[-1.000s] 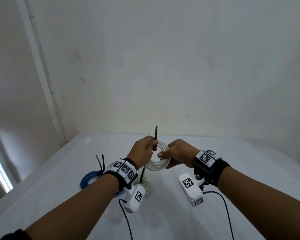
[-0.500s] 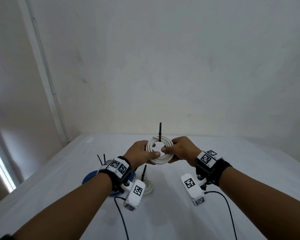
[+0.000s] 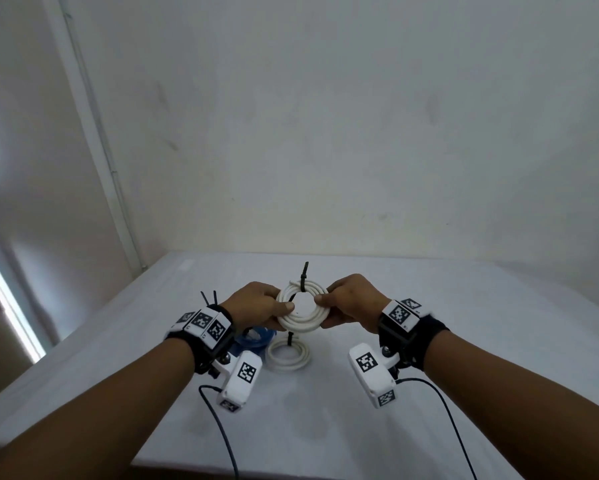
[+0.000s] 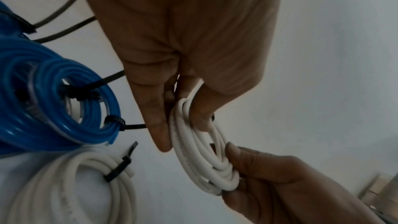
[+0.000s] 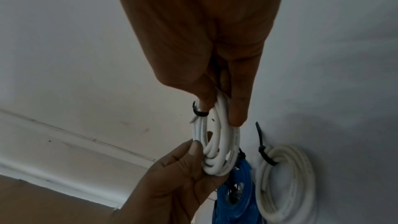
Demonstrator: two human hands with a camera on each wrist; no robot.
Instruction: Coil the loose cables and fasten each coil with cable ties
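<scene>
1. The white coil [image 3: 301,311] now faces the head camera squarely and hangs in the air above the surface [image 3: 325,427]. A second ago it was tilted and half hidden behind the left hand's knuckles.
2. The left hand [image 3: 256,306] has let go of the black cable tie [image 3: 304,277] it was pinching at the top. It now grips the coil's left side, thumb in front and fingers behind. The right hand [image 3: 351,303] grips the right side in the same way.
3. The tie's tail stands upright between the two hands and its band is closed round the top of the coil. I judge this fastening done, or all but done.
4. A dark strip shows at the bottom of the coil in the head view. Whether it is a second tie on this coil I cannot tell.
5. Below the hands, a second white coil [image 3: 288,355] lies tied on the surface. Under the left wrist sits a blue coil [image 4: 56,101] with several ties.
6. With all three coils bound, the task looks nearly finished. The held coil has yet to be set down.
</scene>
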